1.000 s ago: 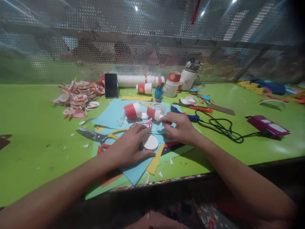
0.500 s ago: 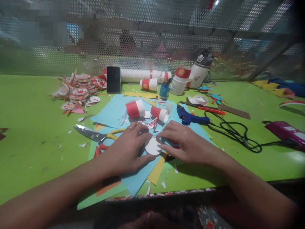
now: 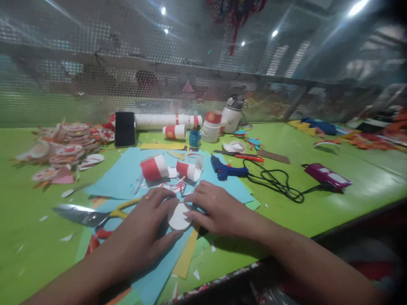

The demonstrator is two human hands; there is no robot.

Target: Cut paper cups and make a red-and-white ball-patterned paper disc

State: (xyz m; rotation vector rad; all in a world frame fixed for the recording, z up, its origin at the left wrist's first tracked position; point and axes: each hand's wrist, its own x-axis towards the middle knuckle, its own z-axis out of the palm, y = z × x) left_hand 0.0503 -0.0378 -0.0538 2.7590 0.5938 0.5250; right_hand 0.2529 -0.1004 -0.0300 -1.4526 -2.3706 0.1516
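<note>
A white paper disc [image 3: 178, 217] lies on light-blue paper [image 3: 127, 173] near the front of the green table [image 3: 318, 203]. My left hand [image 3: 144, 228] rests flat beside the disc's left edge, fingers stretched out along it. My right hand [image 3: 216, 209] lies palm down on the disc's right side, its fingertips touching the rim. Just beyond my hands lie two red-and-white paper cups, one cup [image 3: 153, 167] on the left and another cup [image 3: 188, 169] on the right, amid paper strips.
Yellow-handled scissors [image 3: 92, 215] lie left of my hands. A blue glue gun [image 3: 227, 169] with a black cord, a purple box [image 3: 327, 176], a phone [image 3: 124, 128], stacked cups [image 3: 212, 126], a bottle [image 3: 232, 114] and a pile of red-and-white discs [image 3: 68, 142] stand further back. A mesh screen closes the far side.
My right hand came back from the cups to the disc's right edge. The camera swung left and tilted up, so the table contents shifted in view.
</note>
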